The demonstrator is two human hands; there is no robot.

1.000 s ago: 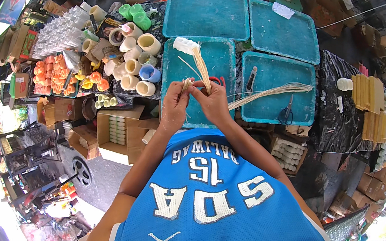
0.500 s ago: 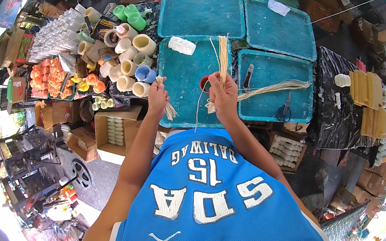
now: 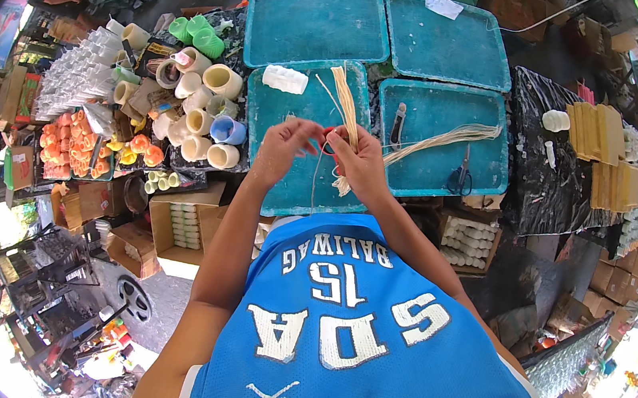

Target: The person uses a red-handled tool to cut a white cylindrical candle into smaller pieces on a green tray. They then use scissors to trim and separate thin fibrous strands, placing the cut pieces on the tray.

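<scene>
A bundle of cream strings (image 3: 345, 102) stands up out of my right hand (image 3: 359, 162), closed around it. Its trimmed lower ends (image 3: 341, 186) show below that hand. A thin red loop (image 3: 330, 142) lies between my hands, against the right fingers. My left hand (image 3: 287, 146) reaches it with the fingertips, which seem pinched on its upper edge, while the other fingers are slightly spread. One loose pale strand (image 3: 314, 186) hangs down beside the bundle. Both hands are over the near left teal tray (image 3: 266, 111).
Right of the hands, another teal tray (image 3: 445, 99) holds long cream strings (image 3: 448, 139), a cutter knife (image 3: 399, 123) and scissors (image 3: 462, 173). A white ridged piece (image 3: 285, 79) lies on the near left tray. Cylindrical moulds (image 3: 222, 81) crowd the left; yellow slabs (image 3: 607, 144) lie far right.
My left hand has let go of its shorter string bunch and moved up and right to the red loop. The string bundle remains in my right hand, its top now leaning left.
</scene>
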